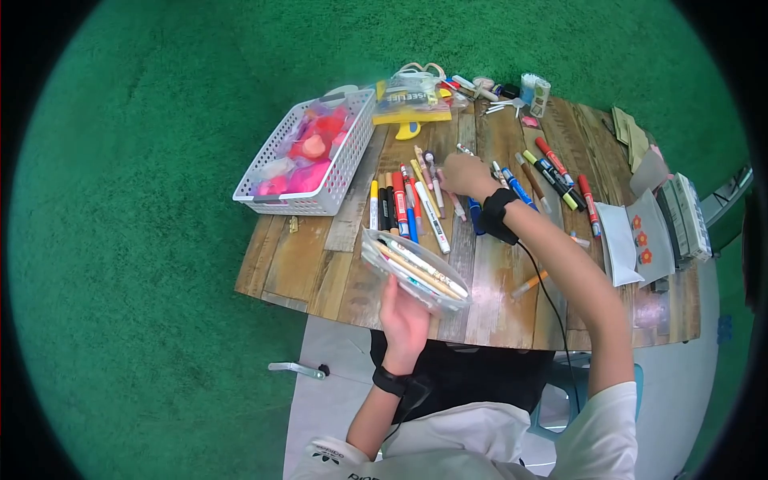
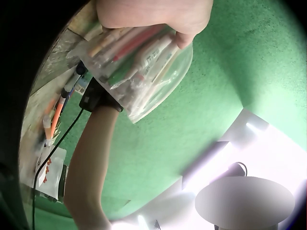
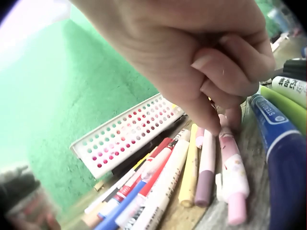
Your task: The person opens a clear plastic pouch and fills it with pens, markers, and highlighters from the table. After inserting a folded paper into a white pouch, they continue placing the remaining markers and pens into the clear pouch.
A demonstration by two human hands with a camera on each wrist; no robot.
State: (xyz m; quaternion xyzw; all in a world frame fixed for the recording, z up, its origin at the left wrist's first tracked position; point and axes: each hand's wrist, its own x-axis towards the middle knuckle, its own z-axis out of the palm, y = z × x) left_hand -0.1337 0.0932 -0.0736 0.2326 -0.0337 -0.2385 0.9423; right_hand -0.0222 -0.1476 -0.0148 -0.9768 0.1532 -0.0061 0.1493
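Observation:
A clear plastic pouch [image 1: 416, 270] filled with pens is held by my left hand [image 1: 406, 320], whose thumb shows on the near side. The left wrist view shows the hand [image 2: 153, 14] gripping one edge of the pouch [image 2: 144, 67], with pens visible through the plastic. Over the table, my right hand [image 1: 468, 176] reaches down among loose pens. In the right wrist view, fingertips of the right hand [image 3: 216, 72] pinch the upper end of a pink-and-white pen [image 3: 233, 167]. A purple-and-white pen [image 3: 206, 172] and a yellow pen [image 3: 190, 167] lie beside it.
A white perforated basket [image 1: 344, 172] of pink items stands at the left. Markers, including a red marker [image 1: 588, 204], lie across the wooden table [image 1: 320, 272]. A yellow-edged bag [image 1: 412, 104] sits at the back; paper with red flowers [image 1: 628, 240] is at the right.

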